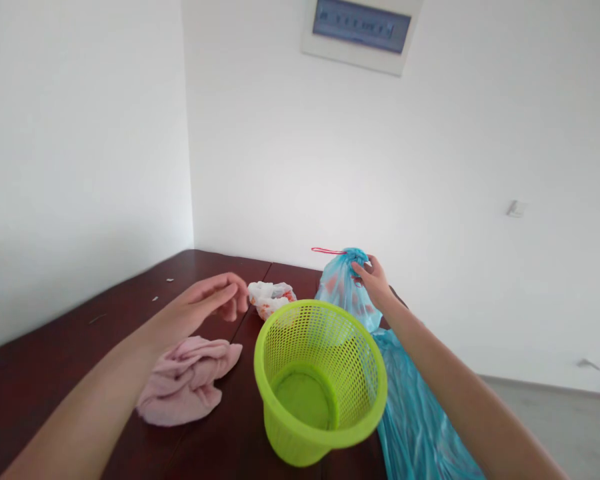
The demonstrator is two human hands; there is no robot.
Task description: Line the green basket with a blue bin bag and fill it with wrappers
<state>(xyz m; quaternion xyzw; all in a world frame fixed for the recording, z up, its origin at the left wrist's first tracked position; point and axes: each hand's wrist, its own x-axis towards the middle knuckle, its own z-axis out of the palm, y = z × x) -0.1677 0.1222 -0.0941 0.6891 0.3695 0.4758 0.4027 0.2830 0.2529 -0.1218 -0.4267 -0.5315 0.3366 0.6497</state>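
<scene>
Nearest, on the dark red-brown tabletop [230, 433]: lime-green plastic mesh basket [303, 400], upright; probably light and springy, best taken by the rim. Along its right side: loose blue plastic bag [415, 407], crumpled, glossy, limp, likely slippery. Off to the left: rumpled pink cloth [185, 387], soft by the look of the folds. A little farther: left hand [217, 298], fingers loosely curled, nothing visible in the grasp; fingertips just beside a white plastic bag [269, 298] with orange-red marks, contact impossible to confirm. Farther still, behind the basket toward the right of the tabletop: tied blue bag [347, 300], base partly hidden. Likely to handle as a soft, shifting bundle, thin film prone to stretching or tearing; weight not to be judged from here. Best hold at the gathered neck, right where pinched by the right hand [375, 277], thumb and fingers closed on the film; worth avoiding the bulging side. Looks translucent, pale blue over the belly, blurred reddish patches showing through, deeper blue and wrinkled at the neck, red drawstring [327, 251] poking out leftward. Beyond: white wall [260, 147], breaker panel [360, 30] high up.
</scene>
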